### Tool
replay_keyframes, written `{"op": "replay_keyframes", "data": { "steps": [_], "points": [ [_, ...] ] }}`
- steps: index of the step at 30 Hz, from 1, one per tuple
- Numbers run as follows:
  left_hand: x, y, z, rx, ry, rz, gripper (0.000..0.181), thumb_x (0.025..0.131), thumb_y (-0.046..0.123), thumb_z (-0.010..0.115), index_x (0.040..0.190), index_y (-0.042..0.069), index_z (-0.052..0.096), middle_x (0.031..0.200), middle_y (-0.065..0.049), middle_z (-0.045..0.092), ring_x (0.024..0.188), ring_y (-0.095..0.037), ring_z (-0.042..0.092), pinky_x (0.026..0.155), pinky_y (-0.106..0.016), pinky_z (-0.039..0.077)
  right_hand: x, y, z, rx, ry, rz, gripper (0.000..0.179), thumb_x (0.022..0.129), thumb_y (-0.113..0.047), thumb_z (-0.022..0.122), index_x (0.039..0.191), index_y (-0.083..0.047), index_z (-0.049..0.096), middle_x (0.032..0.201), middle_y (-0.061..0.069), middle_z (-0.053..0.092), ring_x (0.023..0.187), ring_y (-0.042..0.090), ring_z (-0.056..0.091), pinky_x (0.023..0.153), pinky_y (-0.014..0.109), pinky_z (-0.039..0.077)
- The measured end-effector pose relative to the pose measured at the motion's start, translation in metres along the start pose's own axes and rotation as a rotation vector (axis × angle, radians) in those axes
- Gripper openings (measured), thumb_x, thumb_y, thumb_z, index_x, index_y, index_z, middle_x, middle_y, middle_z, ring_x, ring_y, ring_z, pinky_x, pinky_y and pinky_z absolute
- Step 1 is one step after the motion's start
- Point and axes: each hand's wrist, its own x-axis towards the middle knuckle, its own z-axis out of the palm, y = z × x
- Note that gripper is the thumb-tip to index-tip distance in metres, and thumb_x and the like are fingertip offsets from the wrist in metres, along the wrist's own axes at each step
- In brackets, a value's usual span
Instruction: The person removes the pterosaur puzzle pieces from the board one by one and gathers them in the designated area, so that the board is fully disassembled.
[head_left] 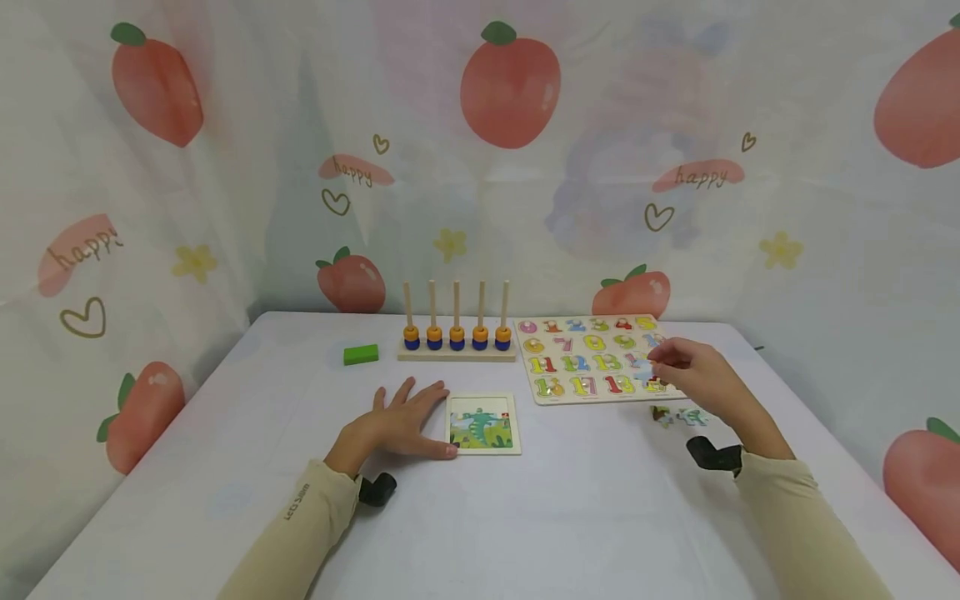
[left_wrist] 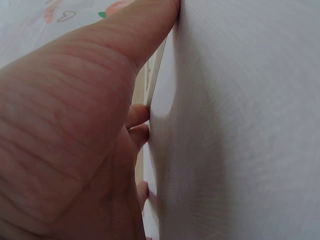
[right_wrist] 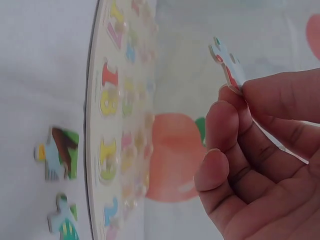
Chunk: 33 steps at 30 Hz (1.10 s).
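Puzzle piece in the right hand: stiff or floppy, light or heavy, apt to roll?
Probably stiff: the puzzle piece shows no sag, though the right hand pinches it near one end. Likely light, being small and thin-edged. Unlikely to roll, given its flat shape.

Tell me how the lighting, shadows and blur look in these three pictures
Head view: soft, diffuse light, faint shadow on the tabletop beside the right sleeve; left wrist view: broad, soft-edged shadow beside the left hand; right wrist view: loose puzzle pieces and number board look blurred.
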Motion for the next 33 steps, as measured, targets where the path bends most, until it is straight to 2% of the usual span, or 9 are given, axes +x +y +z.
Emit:
{"op": "replay_keyframes", "data": {
  "steps": [9,16,26,33],
  "points": [
    [0.001,-0.001,-0.001,-0.002,0.006,0.000,0.109,0.085,0.069,0.078,0.170,0.020,0.031,0.178,-0.001,0.020,0.164,-0.040,0.001,0.122,-0.074,-0.005,-0.013,0.021,-0.026,0.001,0.022,0.076,0.030,0.109,-0.013,0.061,0.128,0.012,0.061,0.107,0.017,0.071,0.091,0.024,0.063,0.070,0.025,0.054],
    [0.001,0.000,0.000,-0.007,0.002,-0.005,0.108,0.085,0.069,0.079,0.170,0.020,0.032,0.178,-0.002,0.020,0.164,-0.040,0.001,0.122,-0.074,-0.006,-0.020,0.045,-0.044,-0.030,-0.002,0.106,0.032,0.111,-0.013,0.057,0.129,0.013,0.059,0.105,0.015,0.072,0.085,0.014,0.062,0.070,0.026,0.053],
    [0.001,0.001,-0.002,-0.008,-0.008,-0.006,0.109,0.086,0.068,0.078,0.171,0.020,0.029,0.179,-0.002,0.018,0.164,-0.039,-0.001,0.122,-0.073,-0.008,-0.031,0.076,-0.057,-0.043,-0.049,0.149,0.030,0.108,-0.005,0.057,0.126,0.019,0.057,0.098,0.016,0.071,0.083,0.024,0.064,0.069,0.028,0.054],
    [0.001,0.000,-0.003,-0.001,0.011,-0.006,0.110,0.085,0.071,0.078,0.171,0.022,0.030,0.179,0.000,0.018,0.164,-0.039,-0.001,0.122,-0.073,-0.007,-0.027,0.096,-0.060,-0.055,-0.084,0.212,0.028,0.107,-0.004,0.057,0.124,0.018,0.057,0.096,0.014,0.071,0.086,0.027,0.061,0.067,0.030,0.053]
  ]
}}
